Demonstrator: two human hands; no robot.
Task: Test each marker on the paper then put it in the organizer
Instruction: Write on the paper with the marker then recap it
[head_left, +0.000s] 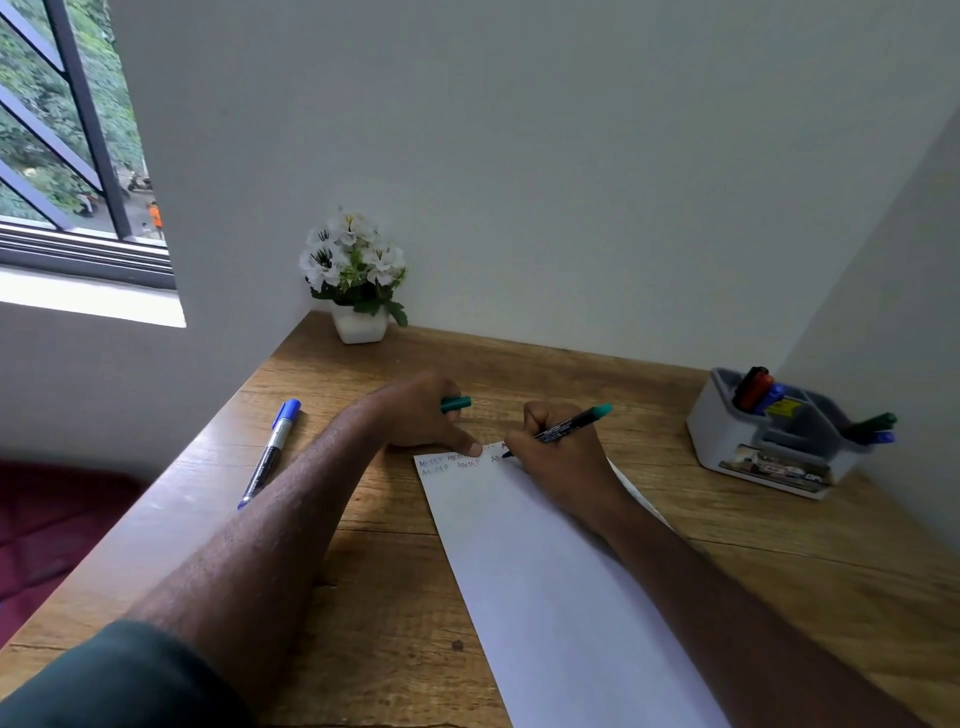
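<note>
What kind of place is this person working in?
Probably a small home study corner: a wooden desk set into a white-walled nook, a window on the left, a potted flower and a marker organizer on top.

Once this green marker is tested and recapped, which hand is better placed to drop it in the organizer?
Right, probably. The right hand already holds the green marker, and the organizer sits on its side. The left hand pins the paper, holding the cap.

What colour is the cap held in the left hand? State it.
Teal green cap, in the left hand; head view.
</note>
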